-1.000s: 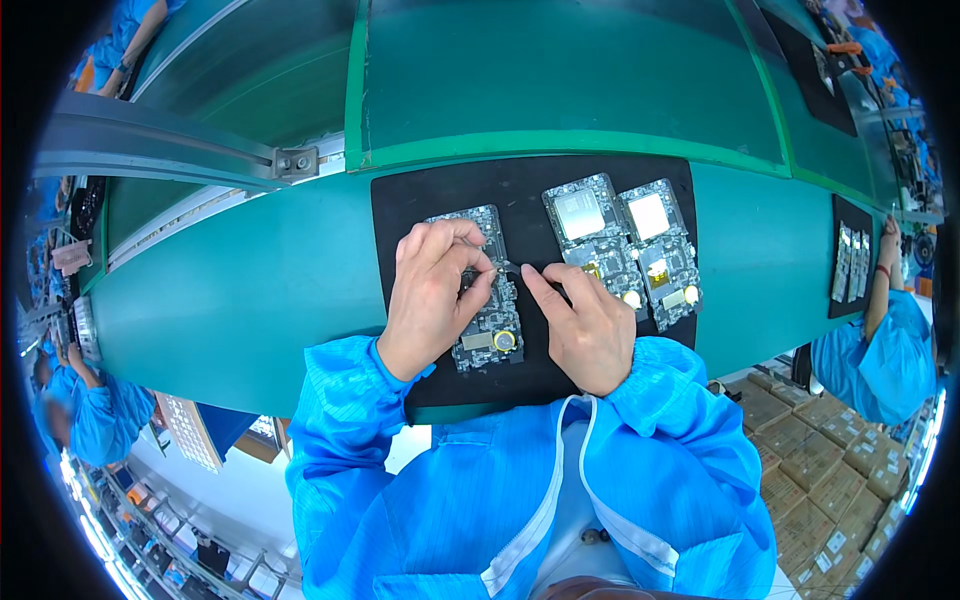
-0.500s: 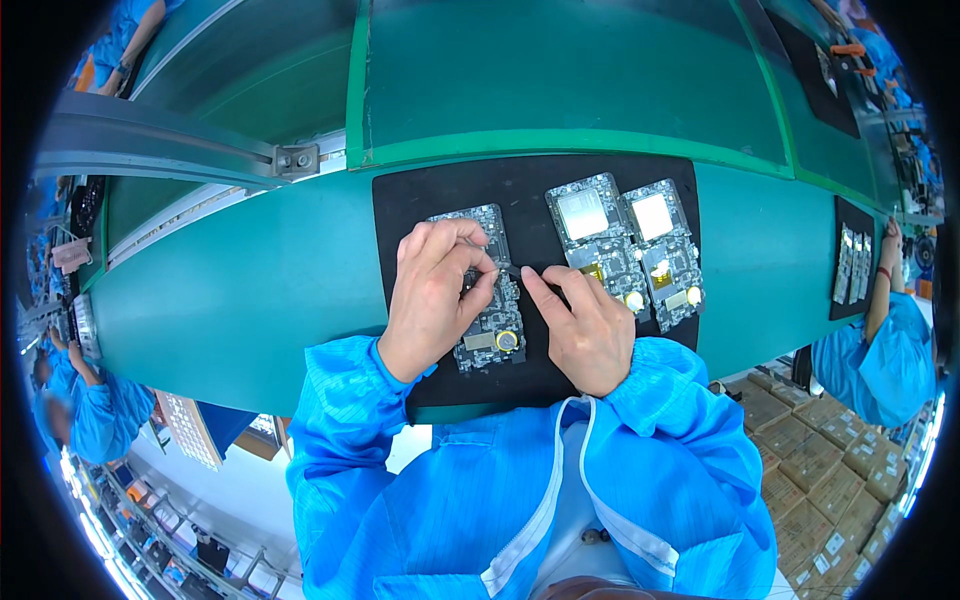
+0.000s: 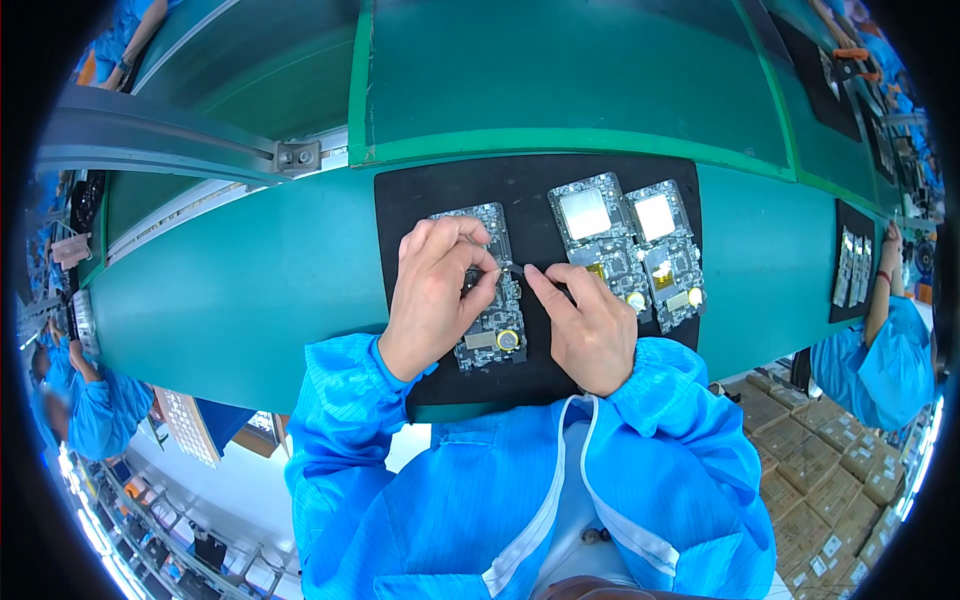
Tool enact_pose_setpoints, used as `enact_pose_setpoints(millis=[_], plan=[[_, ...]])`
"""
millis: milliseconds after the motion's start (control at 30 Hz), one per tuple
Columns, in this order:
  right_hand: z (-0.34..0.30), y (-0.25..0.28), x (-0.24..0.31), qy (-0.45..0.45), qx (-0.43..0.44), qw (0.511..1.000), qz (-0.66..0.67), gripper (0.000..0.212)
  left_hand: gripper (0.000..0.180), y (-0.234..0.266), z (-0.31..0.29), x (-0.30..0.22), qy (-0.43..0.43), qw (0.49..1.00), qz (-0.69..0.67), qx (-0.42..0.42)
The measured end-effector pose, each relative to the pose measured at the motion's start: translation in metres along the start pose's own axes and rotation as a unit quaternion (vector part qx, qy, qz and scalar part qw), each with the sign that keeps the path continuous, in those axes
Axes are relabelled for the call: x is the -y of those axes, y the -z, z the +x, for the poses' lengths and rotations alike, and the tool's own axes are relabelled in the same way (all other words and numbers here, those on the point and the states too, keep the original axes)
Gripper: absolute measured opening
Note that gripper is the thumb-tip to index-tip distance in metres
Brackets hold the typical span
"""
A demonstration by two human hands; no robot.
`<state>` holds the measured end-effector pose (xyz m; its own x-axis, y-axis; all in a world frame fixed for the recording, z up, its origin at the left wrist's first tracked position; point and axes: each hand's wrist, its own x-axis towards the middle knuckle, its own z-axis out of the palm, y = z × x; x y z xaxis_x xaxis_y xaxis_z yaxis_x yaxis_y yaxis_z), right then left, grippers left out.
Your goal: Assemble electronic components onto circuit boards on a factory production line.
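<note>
A circuit board (image 3: 487, 350) with a round yellow-rimmed coin cell (image 3: 507, 341) lies on the black mat (image 3: 535, 370). My left hand (image 3: 432, 290) covers its upper left part. Thumb and forefinger are pinched together over the board's right edge, and whatever small piece they hold is hidden. From the right, my right hand (image 3: 590, 335) grips a slim dark tool (image 3: 516, 268), its exact kind unclear. The tool's tip reaches the left fingertips. Two more boards with silvery square plates, a left one (image 3: 592, 230) and a right one (image 3: 672, 245), lie side by side to the right.
The mat rests on a green bench (image 3: 240, 280), bordered at the back by a raised green ledge (image 3: 570, 140). A metal rail (image 3: 170, 140) juts in from the left. Co-workers in blue sit at both sides. Cardboard boxes (image 3: 810, 480) cover the floor at lower right.
</note>
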<state>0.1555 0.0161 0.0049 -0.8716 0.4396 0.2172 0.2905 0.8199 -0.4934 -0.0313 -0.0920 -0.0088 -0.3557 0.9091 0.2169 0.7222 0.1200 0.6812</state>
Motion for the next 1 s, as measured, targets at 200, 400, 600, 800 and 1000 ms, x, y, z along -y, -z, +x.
enact_pose_setpoints(millis=[200, 400, 600, 800, 1000], plan=[[-0.005, -0.002, 0.0, 0.016, -0.003, 0.999, -0.032, 0.058, 0.016, -0.003, 0.0, -0.002, -0.002, 1.0, 0.006, -0.005], [-0.011, -0.011, -0.001, 0.073, 0.024, 0.989, -0.123, 0.051, 0.016, -0.007, -0.004, 0.0, 0.0, 1.0, 0.02, -0.02], [-0.012, -0.011, 0.0, 0.102, 0.034, 0.981, -0.162, 0.057, 0.016, -0.004, 0.001, -0.004, -0.007, 0.999, 0.036, -0.026], [-0.007, 0.004, -0.001, 0.076, 0.03, 0.99, -0.113, 0.054, 0.017, 0.003, 0.003, 0.004, -0.03, 0.999, 0.023, -0.007], [-0.016, 0.056, -0.043, -0.106, -0.125, 0.983, -0.084, 0.039, 0.015, 0.023, -0.001, 0.016, 0.063, 0.988, -0.095, -0.103]])
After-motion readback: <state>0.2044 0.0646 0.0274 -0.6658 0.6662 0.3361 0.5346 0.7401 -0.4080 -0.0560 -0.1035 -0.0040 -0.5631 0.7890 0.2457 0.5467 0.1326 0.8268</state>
